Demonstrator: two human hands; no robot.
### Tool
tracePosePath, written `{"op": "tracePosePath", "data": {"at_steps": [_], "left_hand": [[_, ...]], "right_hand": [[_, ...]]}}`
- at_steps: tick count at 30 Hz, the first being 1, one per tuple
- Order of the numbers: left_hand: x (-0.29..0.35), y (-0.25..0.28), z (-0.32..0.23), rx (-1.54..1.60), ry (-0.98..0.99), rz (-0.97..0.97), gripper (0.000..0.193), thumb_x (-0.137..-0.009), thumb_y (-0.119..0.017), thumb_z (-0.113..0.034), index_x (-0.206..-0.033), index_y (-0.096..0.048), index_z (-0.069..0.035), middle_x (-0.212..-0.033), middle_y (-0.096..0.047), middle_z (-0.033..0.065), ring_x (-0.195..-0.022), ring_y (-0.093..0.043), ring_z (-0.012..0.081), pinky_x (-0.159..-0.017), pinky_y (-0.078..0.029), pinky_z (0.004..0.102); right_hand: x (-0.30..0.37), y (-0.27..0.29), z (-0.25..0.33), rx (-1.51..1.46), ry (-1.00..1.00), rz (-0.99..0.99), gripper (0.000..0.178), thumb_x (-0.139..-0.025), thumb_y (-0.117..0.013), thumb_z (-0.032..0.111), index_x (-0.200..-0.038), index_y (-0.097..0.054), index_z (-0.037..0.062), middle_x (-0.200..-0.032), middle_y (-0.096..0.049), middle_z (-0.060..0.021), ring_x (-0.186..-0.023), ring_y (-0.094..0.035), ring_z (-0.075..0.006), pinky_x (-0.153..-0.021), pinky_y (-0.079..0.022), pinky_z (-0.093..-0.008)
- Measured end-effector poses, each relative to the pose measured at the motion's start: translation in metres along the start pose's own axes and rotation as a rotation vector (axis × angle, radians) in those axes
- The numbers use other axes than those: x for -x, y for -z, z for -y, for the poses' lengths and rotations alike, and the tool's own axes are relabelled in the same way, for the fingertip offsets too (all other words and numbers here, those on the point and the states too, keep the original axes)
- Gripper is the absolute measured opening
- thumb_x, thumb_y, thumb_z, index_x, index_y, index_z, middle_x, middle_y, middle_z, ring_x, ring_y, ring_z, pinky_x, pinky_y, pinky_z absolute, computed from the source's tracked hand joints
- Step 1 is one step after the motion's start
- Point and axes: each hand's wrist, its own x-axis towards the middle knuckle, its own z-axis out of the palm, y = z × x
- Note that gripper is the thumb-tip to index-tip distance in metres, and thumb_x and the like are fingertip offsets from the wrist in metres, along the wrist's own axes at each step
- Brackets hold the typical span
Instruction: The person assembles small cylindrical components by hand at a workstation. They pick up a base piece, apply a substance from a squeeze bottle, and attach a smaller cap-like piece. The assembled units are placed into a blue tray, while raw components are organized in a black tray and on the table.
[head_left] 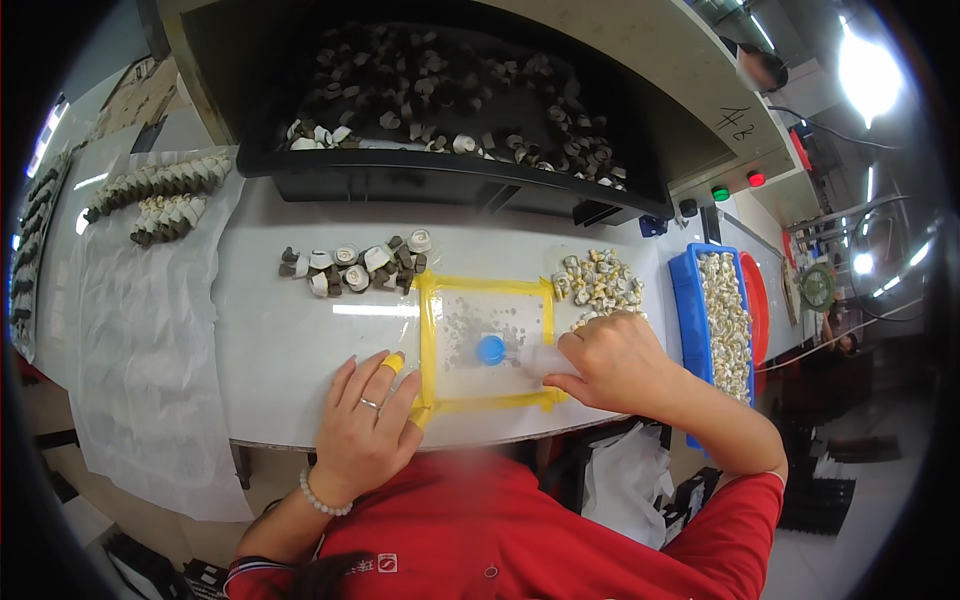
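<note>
My right hand (622, 362) is closed around a whitish translucent bottle (545, 360), tipped on its side with its round blue end (491, 349) pointing left. The bottle is above a pale work patch (480, 388) framed by yellow tape (429, 340). Grey spots are scattered over the patch. My left hand (368, 420) lies on the table just left of the frame, fingers spread and nothing in it. A yellow wrap covers one fingertip. Small white-and-dark parts (355, 266) are heaped beyond my left hand. Behind my right hand is a pile of small gold-and-white metal parts (598, 280).
A black tray (400, 165) of white-and-dark parts stands at the back. On the right is a blue bin (685, 300) of metal parts, beside a red container (756, 300). At left, rows of parts (165, 185) rest on a translucent sheet (140, 370). Another person (765, 70) is far right.
</note>
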Motion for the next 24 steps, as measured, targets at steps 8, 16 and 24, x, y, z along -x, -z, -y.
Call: {"op": "tracePosePath", "data": {"at_steps": [8, 16, 24], "left_hand": [[0.0006, 0.0001, 0.0001, 0.000, 0.000, 0.000, 0.048, -0.065, -0.067, -0.010, -0.111, -0.058, -0.002, -0.118, -0.056, 0.0177, -0.112, -0.053, 0.0355, -0.097, -0.038, 0.0518], [0.0001, 0.0001, -0.0001, -0.002, 0.000, 0.004, 0.047, -0.065, -0.067, -0.010, -0.111, -0.058, -0.002, -0.118, -0.056, 0.0179, -0.112, -0.053, 0.0357, -0.097, -0.038, 0.0517], [-0.0002, 0.0003, -0.0008, -0.001, 0.002, 0.007, 0.047, -0.066, -0.067, -0.010, -0.111, -0.058, -0.001, -0.117, -0.056, 0.0183, -0.112, -0.053, 0.0358, -0.097, -0.038, 0.0518]], "right_hand": [[-0.0032, 0.0042, -0.0008, 0.136, 0.061, 0.058, 0.017, -0.085, -0.052, 0.026, -0.096, -0.064, 0.0271, -0.063, -0.059, -0.0041, -0.052, -0.061, -0.0235, -0.047, -0.048, -0.0369], [-0.0017, -0.0012, -0.0041, 0.125, 0.090, -0.001, 0.018, -0.085, -0.053, 0.026, -0.098, -0.065, 0.0276, -0.064, -0.059, -0.0029, -0.050, -0.060, -0.0230, -0.046, -0.047, -0.0358], [-0.0012, -0.0011, -0.0043, 0.140, 0.091, 0.015, 0.020, -0.085, -0.053, 0.024, -0.100, -0.066, 0.0280, -0.065, -0.059, -0.0029, -0.051, -0.060, -0.0220, -0.047, -0.047, -0.0353]]}}
